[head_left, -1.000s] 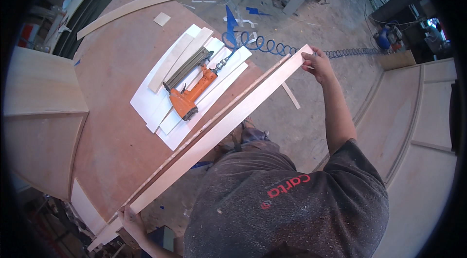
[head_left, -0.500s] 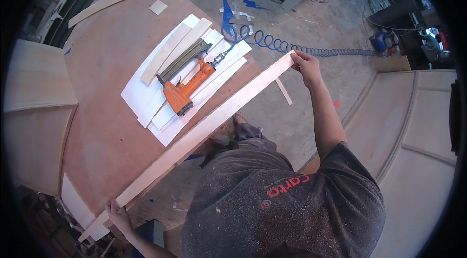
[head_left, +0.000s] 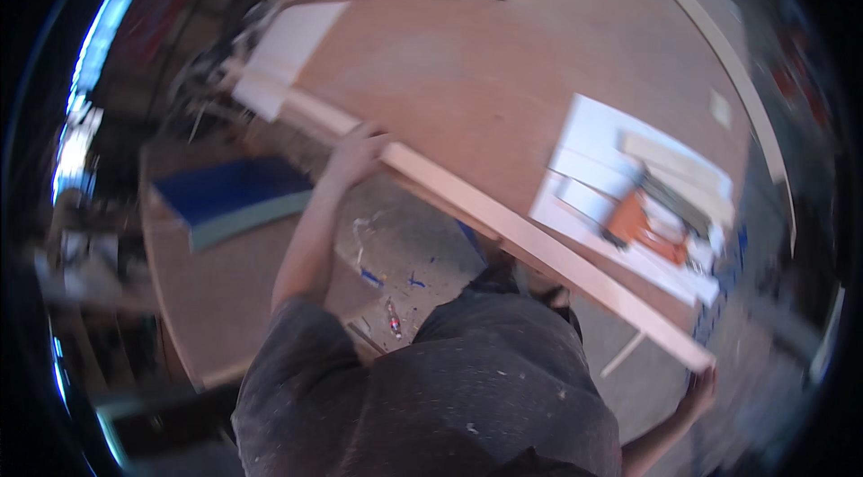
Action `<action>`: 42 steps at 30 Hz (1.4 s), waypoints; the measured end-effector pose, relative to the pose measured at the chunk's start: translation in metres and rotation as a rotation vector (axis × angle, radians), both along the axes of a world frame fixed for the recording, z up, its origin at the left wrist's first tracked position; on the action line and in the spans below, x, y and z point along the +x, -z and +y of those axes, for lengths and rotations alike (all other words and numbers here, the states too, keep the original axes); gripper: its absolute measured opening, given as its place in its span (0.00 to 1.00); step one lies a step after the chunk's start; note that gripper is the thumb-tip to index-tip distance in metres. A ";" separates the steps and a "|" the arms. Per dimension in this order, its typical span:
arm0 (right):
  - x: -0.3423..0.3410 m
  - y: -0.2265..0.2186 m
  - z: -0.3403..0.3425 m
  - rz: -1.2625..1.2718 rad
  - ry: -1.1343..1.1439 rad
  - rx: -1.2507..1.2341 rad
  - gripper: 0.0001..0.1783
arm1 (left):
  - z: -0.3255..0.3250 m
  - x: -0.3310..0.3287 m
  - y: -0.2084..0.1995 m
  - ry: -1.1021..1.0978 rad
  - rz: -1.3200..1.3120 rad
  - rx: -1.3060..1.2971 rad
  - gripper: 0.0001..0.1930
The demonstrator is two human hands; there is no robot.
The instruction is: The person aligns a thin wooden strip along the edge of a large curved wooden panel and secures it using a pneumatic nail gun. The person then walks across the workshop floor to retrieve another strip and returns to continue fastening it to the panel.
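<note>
Long, straight, pale wooden board [head_left: 539,248]: long axis diagonal, upper left to lower right, 1 end toward the upper-left corner of the table, the other down at lower right. Located in front of the person, along the near edge of the reddish-brown flat table [head_left: 431,72]; can't tell if board and table touch.

2 hands, well apart, both clamped on the board: bare left hand [head_left: 361,153] partway along, with some board running on past it; bare right hand [head_left: 701,387] at the lower-right end, fingers partly hidden.

Board look: narrow, smooth, light pinkish-beige broad face, darker edge along its lower side. Picture blurred, grain unclear.

Table: stack of white flat sheets [head_left: 575,153] at right, with an orange and grey handheld power tool [head_left: 643,230] on top, smeared by blur. Small pale square wood piece [head_left: 720,108] near the far right edge; long curved pale wood strip [head_left: 733,54] along that side.

Room: grey littered floor [head_left: 404,234] below, thin pale wood stick [head_left: 622,356] beneath the board; dark blue curved-edged panel [head_left: 229,194] at left, bright light strips at far left, dim cluttered surroundings.
</note>
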State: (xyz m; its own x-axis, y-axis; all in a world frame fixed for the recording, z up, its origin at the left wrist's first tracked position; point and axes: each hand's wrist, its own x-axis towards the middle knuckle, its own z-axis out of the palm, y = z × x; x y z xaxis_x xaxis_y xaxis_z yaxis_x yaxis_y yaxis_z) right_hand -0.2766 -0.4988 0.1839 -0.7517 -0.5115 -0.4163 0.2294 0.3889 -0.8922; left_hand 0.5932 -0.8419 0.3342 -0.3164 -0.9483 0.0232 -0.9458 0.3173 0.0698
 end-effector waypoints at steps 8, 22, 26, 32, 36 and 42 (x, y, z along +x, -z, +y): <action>-0.040 0.027 0.019 0.343 -0.153 0.111 0.28 | 0.000 -0.002 0.004 0.018 -0.039 -0.029 0.17; 0.032 -0.051 -0.022 0.045 0.125 0.182 0.26 | 0.009 0.006 0.023 0.038 -0.032 -0.032 0.15; 0.026 -0.048 -0.017 0.429 -0.277 0.331 0.26 | 0.012 0.006 0.025 0.052 -0.070 -0.019 0.18; 0.022 -0.043 -0.019 0.077 0.152 0.174 0.25 | 0.009 0.004 0.030 0.019 -0.084 0.018 0.19; 0.031 -0.052 -0.026 0.047 0.199 0.181 0.25 | 0.007 0.003 0.036 0.013 -0.064 -0.006 0.18; 0.038 -0.060 -0.029 0.023 0.178 0.164 0.25 | 0.007 0.006 0.045 -0.002 -0.125 0.080 0.20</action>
State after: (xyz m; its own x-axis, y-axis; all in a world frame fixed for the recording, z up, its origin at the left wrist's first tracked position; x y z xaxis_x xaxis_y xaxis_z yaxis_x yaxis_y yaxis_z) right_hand -0.2384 -0.5276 0.2438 -0.8343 -0.2974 -0.4642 0.2872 0.4842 -0.8265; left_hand 0.5995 -0.8348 0.2889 -0.3103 -0.9462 -0.0917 -0.9493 0.3136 -0.0239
